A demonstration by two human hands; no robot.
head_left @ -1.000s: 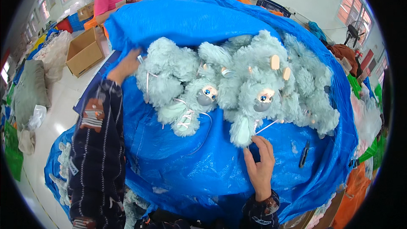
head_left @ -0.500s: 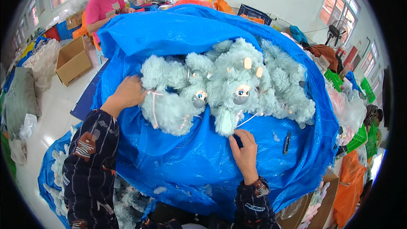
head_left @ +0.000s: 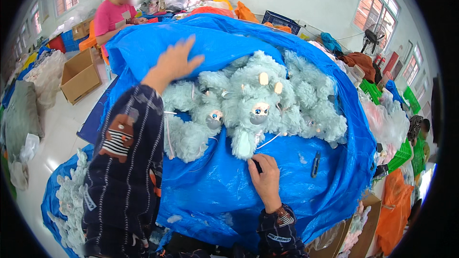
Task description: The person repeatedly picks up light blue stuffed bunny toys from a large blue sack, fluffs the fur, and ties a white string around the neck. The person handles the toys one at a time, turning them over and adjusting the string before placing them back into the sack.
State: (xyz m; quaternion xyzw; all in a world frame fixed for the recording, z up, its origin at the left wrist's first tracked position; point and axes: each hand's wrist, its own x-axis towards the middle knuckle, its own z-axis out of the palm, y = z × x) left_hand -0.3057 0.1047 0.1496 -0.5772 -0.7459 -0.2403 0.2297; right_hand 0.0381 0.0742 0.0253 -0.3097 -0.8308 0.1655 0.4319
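Observation:
Pale blue-green plush dolls (head_left: 282, 110) with furry bodies and grey-masked faces lie in a heap on a large blue plastic sheet (head_left: 210, 200). My left hand (head_left: 174, 64), blurred by motion, is raised over the far-left dolls and the sheet's fold, its fingers spread and holding nothing. Close to the front doll's pale ear (head_left: 244, 145), my right hand (head_left: 266, 180) has its thumb and fingers drawn together. Something dark shows between them, too hidden to name. Thin whitish cords (head_left: 268, 141) hang from the dolls. A slim dark hand tool (head_left: 315, 164) lies to the right.
A person in a pink top (head_left: 112, 19) works at the far left. An open cardboard box (head_left: 80, 79) stands on the floor. More plush pieces (head_left: 71, 200) fill a blue bag at lower left. Green crates (head_left: 399, 155), an orange bag (head_left: 394, 210) and plastic-wrapped goods line the right.
My left hand has let go of the left doll and swung up and away, toward the far fold. My right hand stays by the ear. The view has shifted slightly.

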